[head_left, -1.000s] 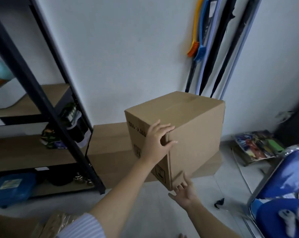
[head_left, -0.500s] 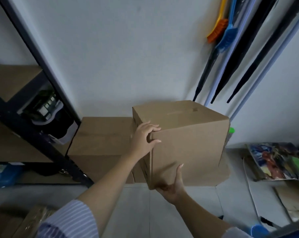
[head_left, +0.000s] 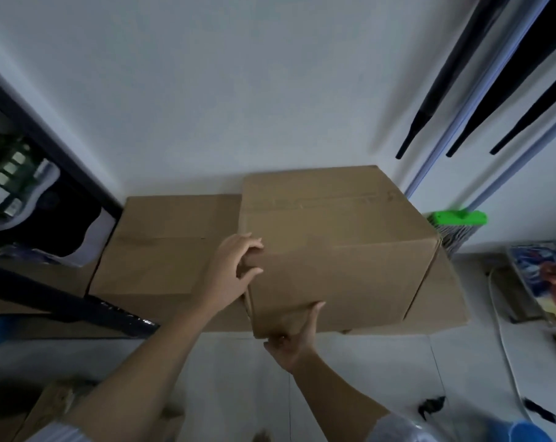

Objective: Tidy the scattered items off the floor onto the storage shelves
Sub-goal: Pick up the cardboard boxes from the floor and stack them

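since half a second ago my view has tipped down, so i see more of the top of the box (head_left: pixel 337 250) and less of the wall above it. the orange and blue brushes that hung high on the wall have gone out of view. the box sits a bit lower in my view and looks closer to the big box (head_left: pixel 165 250) under it and to its left. my left hand (head_left: pixel 229 275) still holds the near left top corner of the box, with fingers curled over the top edge and thumb on the front side. my right hand (head_left: pixel 294 336) still holds the bottom near corner, with the thumb up on the front side and the other fingers tucked under, where i cannot see them. i cannot tell if the box rests on the big box or hangs just over it. the shelf (head_left: pixel 79 304) is cut off at the left edge, and the dark things on it are too blurry to name. black poles (head_left: pixel 436 100) lean on the wall at the right. a green broom head (head_left: pixel 458 218) sits just behind the box. a bright picture book (head_left: pixel 541 275) lies on the floor at the right, partly cut off. a small black thing (head_left: pixel 431 406) lies on the floor near my right arm.
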Action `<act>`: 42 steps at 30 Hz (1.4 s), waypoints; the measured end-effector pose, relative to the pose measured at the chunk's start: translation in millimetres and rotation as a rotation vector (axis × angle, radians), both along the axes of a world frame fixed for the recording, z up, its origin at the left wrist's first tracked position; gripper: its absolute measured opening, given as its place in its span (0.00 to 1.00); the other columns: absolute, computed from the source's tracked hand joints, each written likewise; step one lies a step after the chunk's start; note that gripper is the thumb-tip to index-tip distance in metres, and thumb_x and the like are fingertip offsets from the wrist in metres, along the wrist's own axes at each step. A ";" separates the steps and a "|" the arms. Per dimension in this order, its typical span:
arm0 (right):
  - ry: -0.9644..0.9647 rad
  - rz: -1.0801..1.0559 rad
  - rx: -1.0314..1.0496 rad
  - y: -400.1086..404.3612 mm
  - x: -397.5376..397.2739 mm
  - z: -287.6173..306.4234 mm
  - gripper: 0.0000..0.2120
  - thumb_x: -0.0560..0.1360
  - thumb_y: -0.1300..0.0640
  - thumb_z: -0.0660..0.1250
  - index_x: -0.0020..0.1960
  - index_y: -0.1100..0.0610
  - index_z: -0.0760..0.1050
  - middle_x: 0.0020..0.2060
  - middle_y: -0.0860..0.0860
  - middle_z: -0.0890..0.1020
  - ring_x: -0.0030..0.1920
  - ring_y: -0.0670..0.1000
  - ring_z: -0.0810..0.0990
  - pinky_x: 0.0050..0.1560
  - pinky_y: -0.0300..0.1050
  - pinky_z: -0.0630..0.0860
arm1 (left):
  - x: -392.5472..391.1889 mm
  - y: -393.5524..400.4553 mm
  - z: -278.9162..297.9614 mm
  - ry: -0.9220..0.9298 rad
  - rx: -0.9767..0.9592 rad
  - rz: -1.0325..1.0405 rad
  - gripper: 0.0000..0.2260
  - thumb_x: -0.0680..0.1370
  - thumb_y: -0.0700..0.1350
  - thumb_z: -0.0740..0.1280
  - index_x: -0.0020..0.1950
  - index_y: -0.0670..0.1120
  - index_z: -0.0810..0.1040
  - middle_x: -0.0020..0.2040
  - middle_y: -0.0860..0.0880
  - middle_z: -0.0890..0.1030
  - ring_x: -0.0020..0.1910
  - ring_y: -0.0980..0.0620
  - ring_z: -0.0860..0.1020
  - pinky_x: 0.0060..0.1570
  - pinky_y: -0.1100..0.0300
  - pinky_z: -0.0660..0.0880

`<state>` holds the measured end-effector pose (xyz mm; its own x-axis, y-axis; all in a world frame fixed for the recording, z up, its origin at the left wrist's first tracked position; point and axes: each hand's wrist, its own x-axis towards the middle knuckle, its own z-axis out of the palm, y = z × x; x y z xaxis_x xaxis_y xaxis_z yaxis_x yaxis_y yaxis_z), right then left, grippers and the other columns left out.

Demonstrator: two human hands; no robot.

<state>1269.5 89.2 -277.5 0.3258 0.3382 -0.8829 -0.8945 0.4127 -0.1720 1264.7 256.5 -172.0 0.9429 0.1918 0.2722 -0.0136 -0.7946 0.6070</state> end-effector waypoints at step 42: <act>-0.644 0.593 -0.631 -141.3 155.2 -30.7 0.42 0.76 0.51 0.71 0.79 0.57 0.49 0.70 0.50 0.69 0.67 0.52 0.68 0.57 0.48 0.65 | -7.8 -51.9 -130.4 0.914 0.176 -0.021 0.43 0.78 0.53 0.67 0.80 0.48 0.38 0.79 0.50 0.34 0.78 0.49 0.35 0.76 0.49 0.54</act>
<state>1424.8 -52.1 -308.2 0.7255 0.1385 -0.6741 -0.5878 -0.3847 -0.7117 1256.8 204.6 -302.3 0.8080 0.1989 -0.5546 0.3950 -0.8813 0.2594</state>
